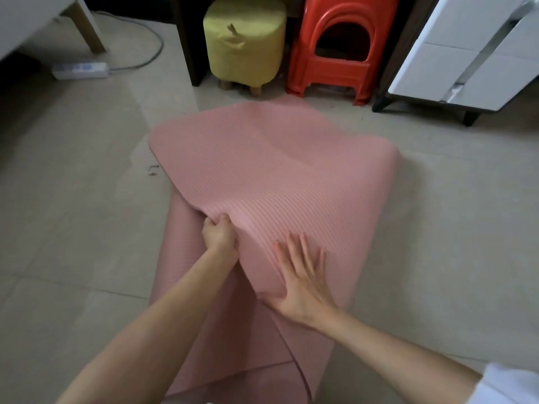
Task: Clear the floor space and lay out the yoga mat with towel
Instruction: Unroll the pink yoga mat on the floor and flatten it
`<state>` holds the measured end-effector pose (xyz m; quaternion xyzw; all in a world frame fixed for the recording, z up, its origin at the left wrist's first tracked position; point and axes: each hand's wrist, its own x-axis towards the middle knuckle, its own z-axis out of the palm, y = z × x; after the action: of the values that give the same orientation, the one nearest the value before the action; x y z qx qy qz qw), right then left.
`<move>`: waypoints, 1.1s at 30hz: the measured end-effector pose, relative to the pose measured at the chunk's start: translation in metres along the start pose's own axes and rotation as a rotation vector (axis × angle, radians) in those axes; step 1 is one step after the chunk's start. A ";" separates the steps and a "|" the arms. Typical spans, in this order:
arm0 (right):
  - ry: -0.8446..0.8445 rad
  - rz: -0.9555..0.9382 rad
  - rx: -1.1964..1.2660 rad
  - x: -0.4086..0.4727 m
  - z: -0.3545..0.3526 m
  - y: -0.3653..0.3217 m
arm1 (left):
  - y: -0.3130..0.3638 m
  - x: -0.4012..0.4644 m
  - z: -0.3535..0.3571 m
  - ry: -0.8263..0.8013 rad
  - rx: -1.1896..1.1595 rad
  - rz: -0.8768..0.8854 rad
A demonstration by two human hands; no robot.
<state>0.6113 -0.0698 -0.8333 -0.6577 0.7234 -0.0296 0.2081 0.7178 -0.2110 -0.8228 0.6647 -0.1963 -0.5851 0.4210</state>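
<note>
A pink ribbed yoga mat lies partly folded over itself on the tiled floor, its upper layer bulging and skewed over a flat lower layer that runs toward me. My left hand pinches the near edge of the upper layer between thumb and fingers. Just right of it, my right hand rests flat with fingers spread on top of the same layer, its thumb hooked under the edge. No towel is in view.
A yellow round stool and stacked red plastic stools stand just beyond the mat's far end. A white cabinet is at the right. A power strip with its cable lies on the floor at the far left.
</note>
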 end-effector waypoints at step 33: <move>-0.065 -0.114 -0.430 0.057 -0.059 -0.009 | 0.026 0.033 -0.093 -0.058 -0.022 -0.015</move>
<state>0.5969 -0.1396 -0.7920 -0.7274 0.6674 0.1351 0.0843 0.8197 -0.2194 -0.8263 0.6442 -0.1967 -0.6095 0.4181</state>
